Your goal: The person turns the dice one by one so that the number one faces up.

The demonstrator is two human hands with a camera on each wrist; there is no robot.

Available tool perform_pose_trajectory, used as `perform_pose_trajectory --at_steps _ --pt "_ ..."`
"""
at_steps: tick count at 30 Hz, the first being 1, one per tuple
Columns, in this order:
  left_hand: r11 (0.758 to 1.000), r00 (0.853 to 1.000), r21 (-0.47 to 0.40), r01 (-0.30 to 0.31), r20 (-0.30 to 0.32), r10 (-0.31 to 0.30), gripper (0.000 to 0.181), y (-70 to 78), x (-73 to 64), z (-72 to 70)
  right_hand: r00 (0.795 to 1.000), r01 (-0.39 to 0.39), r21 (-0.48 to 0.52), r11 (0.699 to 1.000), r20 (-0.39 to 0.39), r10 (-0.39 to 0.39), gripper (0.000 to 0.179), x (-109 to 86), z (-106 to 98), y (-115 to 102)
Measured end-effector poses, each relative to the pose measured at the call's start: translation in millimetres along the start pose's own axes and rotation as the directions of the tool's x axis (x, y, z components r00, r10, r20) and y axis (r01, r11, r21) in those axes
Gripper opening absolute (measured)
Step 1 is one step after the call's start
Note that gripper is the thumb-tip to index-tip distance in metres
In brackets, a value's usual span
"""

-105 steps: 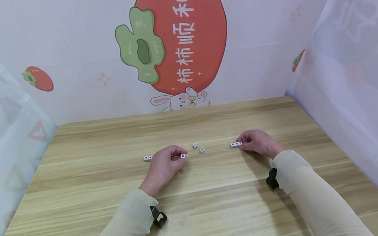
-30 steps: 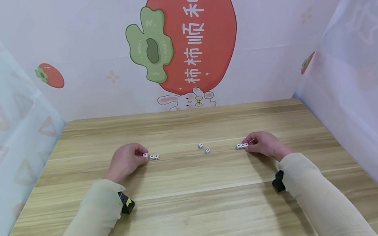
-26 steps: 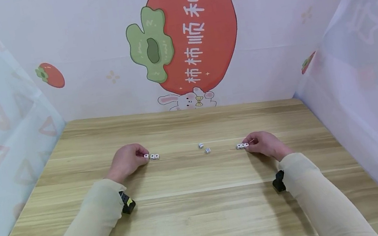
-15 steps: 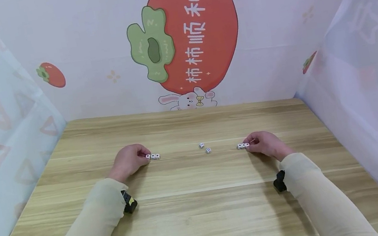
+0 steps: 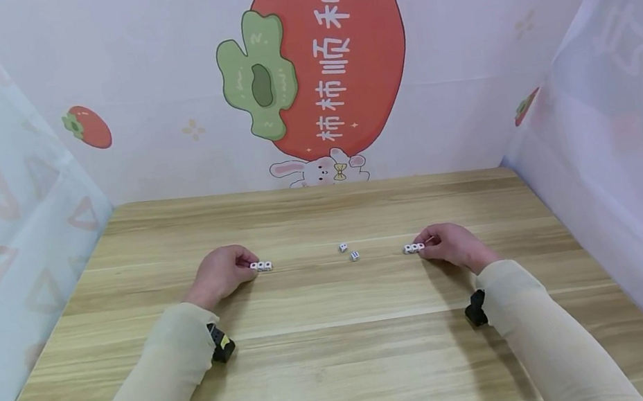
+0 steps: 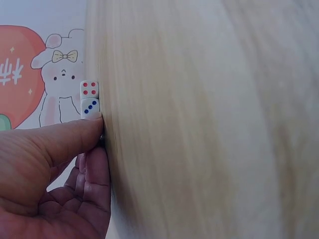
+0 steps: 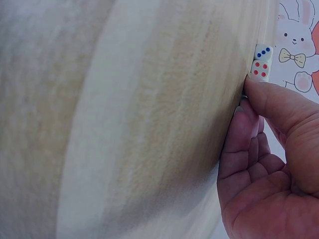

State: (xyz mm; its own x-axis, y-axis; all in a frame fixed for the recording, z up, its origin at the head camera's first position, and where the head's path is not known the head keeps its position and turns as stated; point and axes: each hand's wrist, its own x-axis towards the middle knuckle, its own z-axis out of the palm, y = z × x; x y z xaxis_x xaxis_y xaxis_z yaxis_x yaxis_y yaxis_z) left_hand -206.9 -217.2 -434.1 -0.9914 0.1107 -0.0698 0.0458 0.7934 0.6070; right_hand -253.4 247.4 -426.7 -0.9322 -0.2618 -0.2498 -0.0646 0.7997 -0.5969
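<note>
My left hand (image 5: pixel 221 273) pinches the left end die of a short row of three white dice (image 5: pixel 261 266) on the wooden table. In the left wrist view, thumb and fingers cover most of that end die; beyond the thumb are a die with red pips (image 6: pixel 89 89) and one with blue pips (image 6: pixel 90 106). A matching row of three dice (image 5: pixel 409 249) lies farther right, its right end die pinched by my right hand (image 5: pixel 450 246). Past the right thumb, the right wrist view has a blue-pipped die (image 7: pixel 263 52) and a red-pipped die (image 7: pixel 260 69).
Two loose dice (image 5: pixel 343 247), (image 5: pixel 355 256) lie apart between the rows. Behind the table (image 5: pixel 335 366) hangs a printed cloth (image 5: pixel 164 162) with a big persimmon, and more cloth walls stand on both sides. A small black device (image 5: pixel 221 344) is strapped at each wrist.
My left hand carried a die from the middle to the left end of a pair, then slid it right against them, making a row of three. The right hand has stayed at its row.
</note>
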Motion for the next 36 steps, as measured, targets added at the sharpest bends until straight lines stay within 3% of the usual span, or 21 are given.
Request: perform_pose_trajectory --at_steps 36 --pt "1.0 1.0 -0.006 -0.016 0.025 0.017 0.012 -3.4 3.8 3.6 1.0 -0.013 0.001 1.0 -0.006 0.013 0.016 1.3 0.0 2.2"
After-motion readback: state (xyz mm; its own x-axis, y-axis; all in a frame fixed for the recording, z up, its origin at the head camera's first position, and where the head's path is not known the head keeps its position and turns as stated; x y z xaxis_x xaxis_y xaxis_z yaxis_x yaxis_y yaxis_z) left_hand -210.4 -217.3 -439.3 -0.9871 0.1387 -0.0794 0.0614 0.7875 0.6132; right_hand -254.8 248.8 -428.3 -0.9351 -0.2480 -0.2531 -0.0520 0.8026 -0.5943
